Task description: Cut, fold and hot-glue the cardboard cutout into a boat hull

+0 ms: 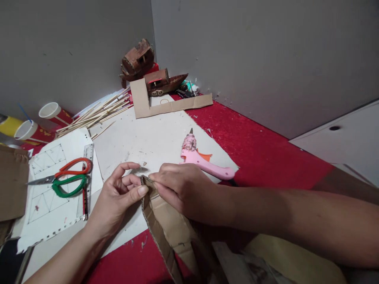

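A folded strip of brown cardboard [168,221] runs from the table's front edge up to both hands. My left hand [120,193] pinches its upper left corner between thumb and fingers, with the index finger raised. At the same end, my right hand [183,189] grips the cardboard's top edge, its fingertips close to the left thumb. A pink glue gun [204,161] lies on the white sheet [148,138] just beyond my right hand. Scissors with orange and green handles [69,179] rest on a paper with drawn lines [50,157], left of my left hand.
A ruler [89,157] and a pencil [85,201] lie beside the scissors. Wooden sticks [100,114], paper cups [53,112], two brown model boats [158,81] and an L-shaped cardboard piece [140,100] stand or lie toward the back. Grey walls border the red table [266,154].
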Demonstrator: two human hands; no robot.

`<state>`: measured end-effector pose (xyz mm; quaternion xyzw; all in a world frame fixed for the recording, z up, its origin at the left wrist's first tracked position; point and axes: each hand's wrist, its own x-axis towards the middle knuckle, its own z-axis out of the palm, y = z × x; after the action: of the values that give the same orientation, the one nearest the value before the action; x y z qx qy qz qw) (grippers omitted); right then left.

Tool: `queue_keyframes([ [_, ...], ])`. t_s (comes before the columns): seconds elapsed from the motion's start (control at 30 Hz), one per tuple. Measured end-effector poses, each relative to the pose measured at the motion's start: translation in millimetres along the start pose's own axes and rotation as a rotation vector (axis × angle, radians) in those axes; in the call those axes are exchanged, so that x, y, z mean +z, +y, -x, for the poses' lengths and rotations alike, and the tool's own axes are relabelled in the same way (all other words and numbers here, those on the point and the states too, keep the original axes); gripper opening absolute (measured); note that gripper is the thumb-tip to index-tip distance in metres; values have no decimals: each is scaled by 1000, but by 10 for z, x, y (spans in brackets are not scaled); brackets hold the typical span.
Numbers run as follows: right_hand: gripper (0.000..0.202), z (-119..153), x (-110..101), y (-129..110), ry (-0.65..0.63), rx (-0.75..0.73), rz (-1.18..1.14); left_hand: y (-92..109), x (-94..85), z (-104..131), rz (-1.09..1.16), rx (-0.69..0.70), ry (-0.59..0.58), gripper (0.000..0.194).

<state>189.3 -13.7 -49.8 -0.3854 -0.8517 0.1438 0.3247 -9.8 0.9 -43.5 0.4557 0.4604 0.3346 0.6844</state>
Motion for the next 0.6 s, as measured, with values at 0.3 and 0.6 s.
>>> queue_keyframes([
  [0.3,22,42,-8,7,-133,16,6,-30,-3,2,18,-8,-38,38],
  [0.6,7,73,26,26,31,125,-165,27,-23,-6,-49,6,-71,22],
])
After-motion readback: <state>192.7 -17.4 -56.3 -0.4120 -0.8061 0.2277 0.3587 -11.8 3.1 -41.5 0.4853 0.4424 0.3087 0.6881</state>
